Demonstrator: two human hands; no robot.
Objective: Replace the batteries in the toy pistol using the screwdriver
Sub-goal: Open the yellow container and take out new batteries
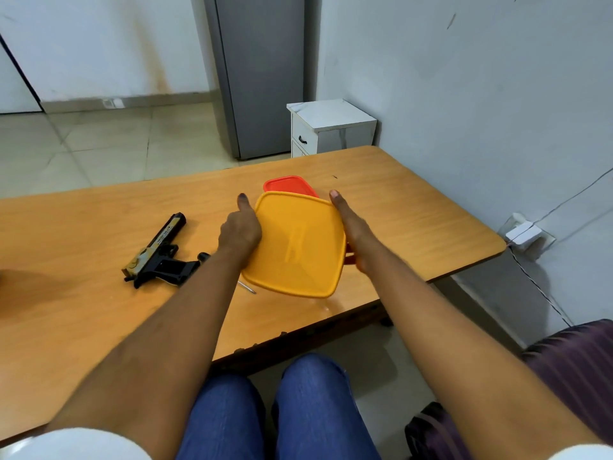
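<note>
Head view: the left hand (239, 231) and right hand (352, 227) hold a yellow-lidded container (297, 244) by its sides above the counter (414, 207), thumbs raised, remaining fingers hidden beneath. The toy pistol (158, 255) lies on the counter left of the left forearm, the screwdriver (247, 287) partly hidden beside it, and a red lid (288, 185) shows behind the container.

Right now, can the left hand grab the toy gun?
Probably not straight away. The left hand is busy gripping the yellow lid together with the right hand. The toy pistol lies uncovered on the table beside that forearm, so it looks reachable once the hand lets go.
</note>
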